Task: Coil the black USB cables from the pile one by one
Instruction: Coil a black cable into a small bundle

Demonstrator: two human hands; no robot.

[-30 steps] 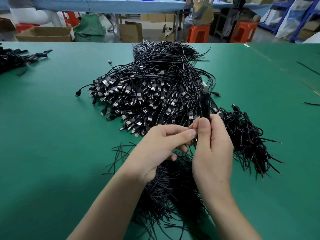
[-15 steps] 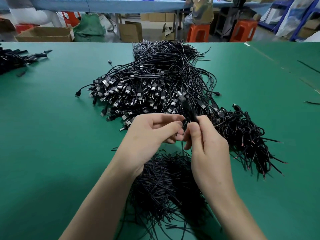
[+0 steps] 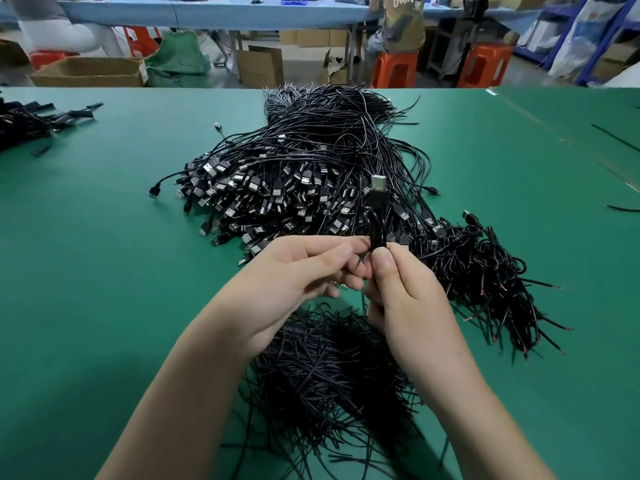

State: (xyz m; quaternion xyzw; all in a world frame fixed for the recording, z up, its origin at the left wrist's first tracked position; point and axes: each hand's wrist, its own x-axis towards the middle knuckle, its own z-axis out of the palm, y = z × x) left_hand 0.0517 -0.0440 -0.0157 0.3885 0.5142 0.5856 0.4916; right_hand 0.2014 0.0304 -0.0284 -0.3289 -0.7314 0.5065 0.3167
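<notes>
A big pile of black USB cables lies on the green table, plugs fanned toward me. One folded black USB cable stands upright between my hands, its metal plug on top. My right hand pinches its folded strands with thumb and fingers. My left hand grips the same cable from the left, fingertips against it. A heap of short black ties lies under my wrists. A mound of coiled cables with red-tipped ends sits to the right.
Another small bunch of black cables lies at the table's far left. Loose wires lie near the right edge. Beyond the table are cardboard boxes, orange stools and a seated person.
The held cable's plug, tilted left half a second ago, now points straight up again. Both hands stayed together over the ties, shifting only slightly.
</notes>
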